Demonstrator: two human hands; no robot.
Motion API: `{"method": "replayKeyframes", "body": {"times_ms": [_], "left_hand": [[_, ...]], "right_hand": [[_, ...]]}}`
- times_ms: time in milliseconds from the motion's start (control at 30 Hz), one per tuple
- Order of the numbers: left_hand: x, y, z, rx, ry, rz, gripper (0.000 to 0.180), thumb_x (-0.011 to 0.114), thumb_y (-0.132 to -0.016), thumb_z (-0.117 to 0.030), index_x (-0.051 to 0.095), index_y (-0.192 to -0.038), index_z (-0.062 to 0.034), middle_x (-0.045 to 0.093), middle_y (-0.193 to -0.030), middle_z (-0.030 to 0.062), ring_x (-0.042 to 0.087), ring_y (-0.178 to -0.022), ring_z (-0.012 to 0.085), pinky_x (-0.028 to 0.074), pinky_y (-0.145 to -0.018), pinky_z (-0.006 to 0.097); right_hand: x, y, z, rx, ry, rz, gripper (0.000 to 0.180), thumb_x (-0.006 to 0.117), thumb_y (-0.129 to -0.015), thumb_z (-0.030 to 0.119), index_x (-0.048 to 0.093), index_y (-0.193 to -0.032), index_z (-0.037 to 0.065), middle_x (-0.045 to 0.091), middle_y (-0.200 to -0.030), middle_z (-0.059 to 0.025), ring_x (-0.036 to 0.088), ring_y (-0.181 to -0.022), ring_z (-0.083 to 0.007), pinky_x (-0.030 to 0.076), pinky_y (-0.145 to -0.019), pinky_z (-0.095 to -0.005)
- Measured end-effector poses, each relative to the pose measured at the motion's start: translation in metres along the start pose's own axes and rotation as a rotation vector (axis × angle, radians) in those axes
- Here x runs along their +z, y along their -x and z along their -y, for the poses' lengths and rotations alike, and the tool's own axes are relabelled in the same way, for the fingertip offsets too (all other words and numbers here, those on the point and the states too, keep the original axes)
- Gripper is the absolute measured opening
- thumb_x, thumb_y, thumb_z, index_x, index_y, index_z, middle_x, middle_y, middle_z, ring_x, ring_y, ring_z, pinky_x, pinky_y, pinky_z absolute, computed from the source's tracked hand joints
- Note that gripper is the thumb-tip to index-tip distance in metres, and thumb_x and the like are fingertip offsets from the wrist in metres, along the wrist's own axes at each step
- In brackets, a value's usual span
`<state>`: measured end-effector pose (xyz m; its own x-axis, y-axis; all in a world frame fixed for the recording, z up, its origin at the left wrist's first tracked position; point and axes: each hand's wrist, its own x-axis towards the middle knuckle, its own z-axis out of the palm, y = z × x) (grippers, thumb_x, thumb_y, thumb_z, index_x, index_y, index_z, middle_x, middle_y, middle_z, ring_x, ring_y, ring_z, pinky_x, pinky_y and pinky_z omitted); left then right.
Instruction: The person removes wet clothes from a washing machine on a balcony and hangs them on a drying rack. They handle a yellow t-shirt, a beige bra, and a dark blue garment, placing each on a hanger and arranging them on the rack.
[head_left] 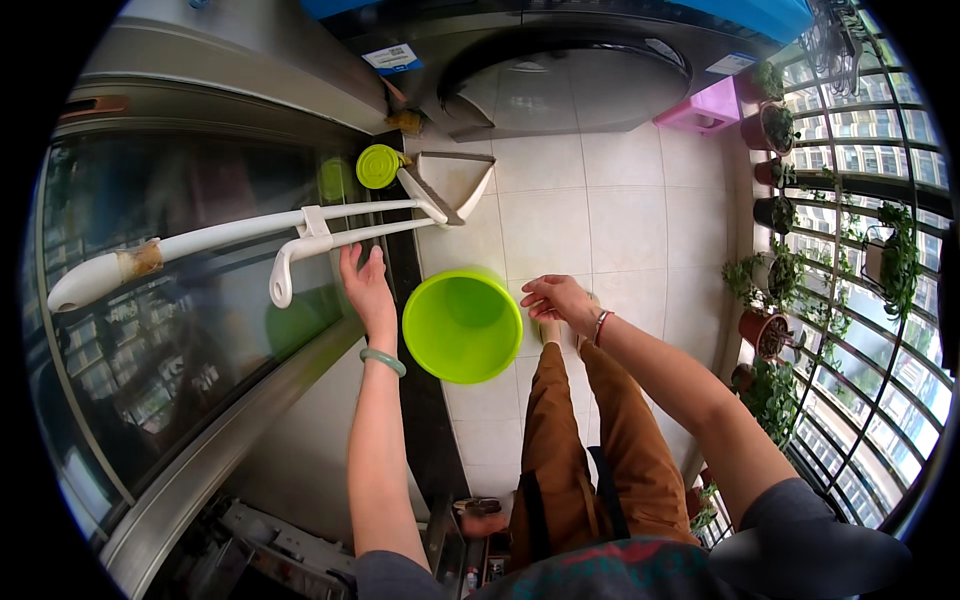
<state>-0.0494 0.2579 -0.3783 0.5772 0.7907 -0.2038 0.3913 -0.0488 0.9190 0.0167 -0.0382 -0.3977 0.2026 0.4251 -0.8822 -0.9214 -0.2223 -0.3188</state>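
My left hand (pixel 368 290) is raised with its fingers apart and nothing in it. Its fingertips are just below the lower handle of a white long-handled broom and dustpan set (pixel 240 237); whether they touch it I cannot tell. The set leans along the glass door, its dustpan (pixel 455 188) on the tiles. A lime green bucket (pixel 462 327) stands on the floor between my hands, with nothing visible inside. Over the floor right of the bucket's rim, my right hand (pixel 562 300) has loosely bent fingers, holding nothing that I can see.
A dark front-loading washing machine (pixel 560 90) stands ahead, with a pink plastic stool (pixel 703 108) beside it. A round green-lidded container (pixel 379 166) sits by the door frame. Potted plants (pixel 768 270) line the barred window at right. My legs (pixel 560 430) stand behind the bucket.
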Motion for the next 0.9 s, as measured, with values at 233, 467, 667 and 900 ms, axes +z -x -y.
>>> {"method": "replayKeyframes", "body": {"times_ms": [233,467,667,900], "left_hand": [[-0.05,0.115,0.176,-0.708,-0.019,-0.071,0.062,0.059,-0.096,-0.023,0.027,-0.148,-0.0077,0.047,-0.137,0.0136,0.053,-0.118,0.0266,0.048,-0.092,0.047],[-0.052,0.236,0.284,-1.259,0.164,-0.169,0.076,0.061,-0.095,-0.032,0.014,-0.152,-0.012,0.014,-0.158,0.0145,0.017,-0.144,0.0397,0.036,-0.105,0.059],[-0.054,0.254,0.354,-1.199,0.508,-0.092,0.067,0.062,-0.094,-0.038,0.027,-0.145,-0.0109,0.029,-0.152,0.0146,0.023,-0.144,0.0347,0.026,-0.11,0.058],[-0.039,0.22,0.336,-1.122,0.597,-0.082,0.035,0.065,-0.091,-0.031,0.051,-0.117,-0.0116,0.06,-0.098,0.0035,0.057,-0.089,0.0146,0.048,-0.083,0.033]], "right_hand": [[-0.031,-0.028,-0.05,0.068,0.041,-0.03,0.029,0.056,-0.096,0.019,0.058,-0.114,-0.004,0.067,-0.097,-0.0121,0.066,-0.072,-0.0176,0.056,-0.061,-0.0269],[-0.072,-0.061,-0.104,0.097,0.126,-0.06,0.031,0.053,-0.097,0.018,0.057,-0.117,-0.005,0.066,-0.103,-0.0128,0.067,-0.082,-0.0208,0.057,-0.069,-0.029],[-0.066,-0.087,-0.133,0.122,0.238,-0.028,0.034,0.053,-0.097,0.02,0.056,-0.12,-0.004,0.063,-0.112,-0.0131,0.066,-0.091,-0.0198,0.057,-0.073,-0.0295],[-0.039,-0.081,-0.141,0.075,0.277,-0.056,0.032,0.053,-0.097,0.021,0.058,-0.119,-0.002,0.064,-0.111,-0.01,0.065,-0.089,-0.017,0.056,-0.076,-0.028]]}}
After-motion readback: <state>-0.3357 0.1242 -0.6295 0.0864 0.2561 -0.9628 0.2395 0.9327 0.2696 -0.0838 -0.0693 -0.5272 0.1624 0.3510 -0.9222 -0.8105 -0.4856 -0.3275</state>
